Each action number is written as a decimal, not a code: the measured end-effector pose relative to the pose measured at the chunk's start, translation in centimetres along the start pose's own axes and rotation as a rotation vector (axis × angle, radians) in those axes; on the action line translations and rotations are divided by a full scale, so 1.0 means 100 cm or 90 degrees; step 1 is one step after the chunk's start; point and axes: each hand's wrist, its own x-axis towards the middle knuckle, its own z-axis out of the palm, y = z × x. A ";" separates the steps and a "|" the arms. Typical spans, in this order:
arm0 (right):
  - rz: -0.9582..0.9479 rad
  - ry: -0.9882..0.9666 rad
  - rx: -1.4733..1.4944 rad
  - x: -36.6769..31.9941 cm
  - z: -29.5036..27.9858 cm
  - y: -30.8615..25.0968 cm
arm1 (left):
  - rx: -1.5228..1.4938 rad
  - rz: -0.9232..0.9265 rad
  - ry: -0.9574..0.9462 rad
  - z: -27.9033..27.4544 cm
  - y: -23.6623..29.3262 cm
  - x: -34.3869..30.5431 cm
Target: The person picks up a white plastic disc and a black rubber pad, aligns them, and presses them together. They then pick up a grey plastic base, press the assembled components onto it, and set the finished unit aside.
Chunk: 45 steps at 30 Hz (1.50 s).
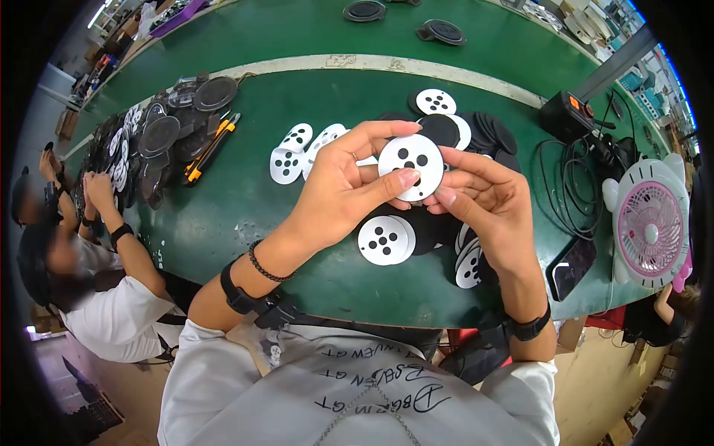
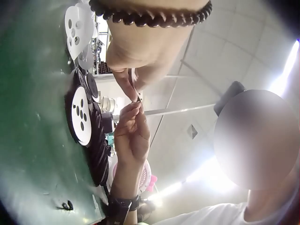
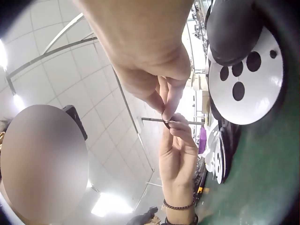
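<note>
A round white disc with black dots (image 1: pixel 410 160) is held up over the bench between both hands. The left hand (image 1: pixel 338 189) pinches it, thumb across its face and fingers behind and at its upper edge. At the disc's right and lower edge, the right hand (image 1: pixel 491 204) pinches with thumb and fingers. In the left wrist view, the left hand (image 2: pixel 138 61) and right hand (image 2: pixel 131 145) meet fingertip to fingertip at the thin edge. The right wrist view shows the right hand (image 3: pixel 150 61) and left hand (image 3: pixel 178 159) meeting too. White dotted discs (image 1: pixel 383 240) and black discs (image 1: pixel 487 134) lie below and behind.
Dark round parts (image 1: pixel 160 137) are heaped at the left beside an orange cutter (image 1: pixel 212 149). A pink-and-white fan (image 1: pixel 651 227), a phone (image 1: pixel 573 267), a black cable (image 1: pixel 569 189) and a black box (image 1: pixel 567 117) are at the right. Other people sit at the far left.
</note>
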 end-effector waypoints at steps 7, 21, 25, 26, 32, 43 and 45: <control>0.004 0.021 -0.013 -0.001 0.001 -0.001 | 0.028 0.036 0.029 0.006 0.000 -0.004; -0.018 0.064 -0.064 -0.004 0.006 0.001 | 0.044 0.003 0.033 0.009 -0.005 -0.007; -0.046 0.127 -0.121 -0.006 0.012 0.000 | 0.577 0.305 0.115 0.005 0.001 -0.007; -0.069 0.150 -0.133 -0.007 0.016 0.000 | 0.570 0.322 0.098 0.004 0.005 -0.008; -0.140 0.104 -0.205 -0.016 0.021 -0.001 | 0.195 0.119 -0.073 0.002 -0.008 -0.010; -0.229 0.085 -0.290 -0.015 0.010 -0.014 | 0.443 0.020 0.180 -0.083 0.044 -0.027; -0.231 0.099 -0.274 -0.014 0.016 -0.012 | 0.601 0.090 0.278 -0.100 0.053 -0.041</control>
